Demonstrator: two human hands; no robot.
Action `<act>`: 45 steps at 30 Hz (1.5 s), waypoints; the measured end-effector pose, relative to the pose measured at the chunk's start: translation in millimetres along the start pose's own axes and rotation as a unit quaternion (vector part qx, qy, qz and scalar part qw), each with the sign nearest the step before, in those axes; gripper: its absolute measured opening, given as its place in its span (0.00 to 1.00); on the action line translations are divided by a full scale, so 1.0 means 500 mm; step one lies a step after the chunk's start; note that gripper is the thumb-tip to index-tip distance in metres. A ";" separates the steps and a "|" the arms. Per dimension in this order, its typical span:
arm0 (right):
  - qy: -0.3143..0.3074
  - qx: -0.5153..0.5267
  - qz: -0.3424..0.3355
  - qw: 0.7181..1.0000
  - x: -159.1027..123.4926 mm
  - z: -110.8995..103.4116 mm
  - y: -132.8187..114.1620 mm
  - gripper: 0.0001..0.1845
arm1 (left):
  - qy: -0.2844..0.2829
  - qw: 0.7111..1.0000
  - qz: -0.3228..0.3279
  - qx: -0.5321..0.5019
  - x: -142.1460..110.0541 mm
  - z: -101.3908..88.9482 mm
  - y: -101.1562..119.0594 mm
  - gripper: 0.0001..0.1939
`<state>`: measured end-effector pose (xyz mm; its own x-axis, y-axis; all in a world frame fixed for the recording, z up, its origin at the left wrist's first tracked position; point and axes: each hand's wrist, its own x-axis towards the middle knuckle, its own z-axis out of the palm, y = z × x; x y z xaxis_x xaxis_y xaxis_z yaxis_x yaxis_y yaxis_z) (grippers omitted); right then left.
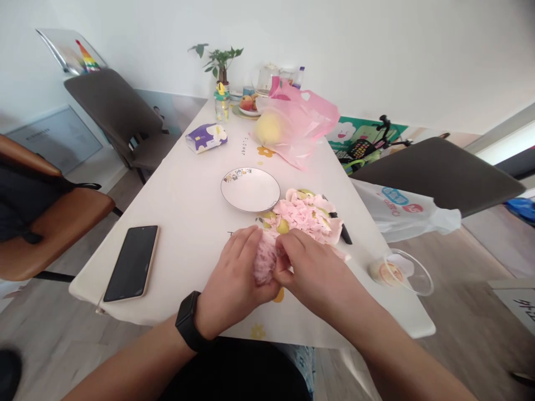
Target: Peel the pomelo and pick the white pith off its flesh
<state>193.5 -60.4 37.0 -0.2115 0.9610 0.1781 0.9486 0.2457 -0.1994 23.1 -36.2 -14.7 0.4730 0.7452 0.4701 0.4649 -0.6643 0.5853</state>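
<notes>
My left hand (236, 267) is wrapped round a pink pomelo piece (264, 259) from its left side. Thumb and fingers of my right hand (303, 266) pinch at the piece's right side; what exactly lies between those fingertips is hidden. Just beyond my hands is a heap of pink pomelo peel (307, 217), some of it showing yellow-green skin. A knife's black handle (346, 234) sticks out from the heap's right side. Farther back, to the left of the peel, lies a white oval plate (251, 190) with small printed figures along its rim.
A phone (131, 263) lies at the table's left front. Toward the back are a tissue pack (206, 137), a pink plastic bag (307, 120) with a yellow fruit (268, 130), and a lidded cup (222, 104). A clear tub (399, 271) stands near the right edge.
</notes>
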 end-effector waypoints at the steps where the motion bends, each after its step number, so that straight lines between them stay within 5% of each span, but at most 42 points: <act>1: -0.002 0.004 0.000 1.000 0.001 0.000 0.004 0.05 | -0.001 1.000 0.002 -0.001 0.000 0.000 0.001 0.38; 9: -0.053 0.177 -0.057 0.981 -0.004 -0.034 0.032 0.06 | -0.008 1.000 -0.005 -0.005 -0.010 -0.005 -0.005 0.40; 16: -0.009 0.166 -0.095 0.982 -0.008 -0.015 0.040 0.08 | -0.019 1.000 -0.009 -0.010 -0.012 -0.009 -0.012 0.40; 34: -0.100 0.178 0.001 0.979 0.003 -0.035 0.024 0.08 | -0.008 1.000 0.020 -0.009 -0.018 -0.004 -0.015 0.41; 39: -0.063 0.278 0.080 0.955 0.021 -0.018 0.043 0.09 | -0.018 0.999 0.027 -0.011 -0.019 -0.006 -0.016 0.42; 45: -0.061 0.447 0.169 0.876 0.049 0.005 0.083 0.12 | -0.033 0.998 0.040 -0.019 -0.029 -0.010 -0.025 0.45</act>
<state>226.9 -26.4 30.6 -0.0293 0.9911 -0.1301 0.4093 -0.1068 -0.9061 6.7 -38.4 -25.5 0.5561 0.6836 0.4727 0.3953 -0.7179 0.5730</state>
